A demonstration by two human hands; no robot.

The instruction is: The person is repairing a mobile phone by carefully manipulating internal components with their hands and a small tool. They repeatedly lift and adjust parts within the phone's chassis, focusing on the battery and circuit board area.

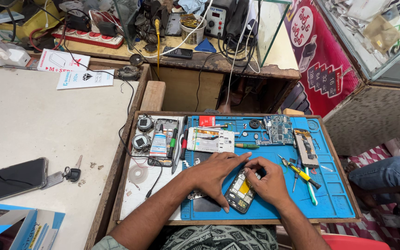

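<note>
Both hands, left hand (213, 175) flat-fingered and right hand (268, 183) pinching inside, steady the opened phone (240, 191), its white frame (210, 140) and circuit board (278, 129) lying removed on the blue mat (334, 199), reassembly seemingly undone

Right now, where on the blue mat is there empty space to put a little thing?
The blue mat is bare at its lower right, past the yellow screwdriver. It's crowded along the top by the circuit board and white frame.

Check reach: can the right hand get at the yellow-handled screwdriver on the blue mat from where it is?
Probably yes. The right hand rests on the opened phone, and the yellow-handled screwdriver lies just beside it on the blue mat, nothing between them.
</note>
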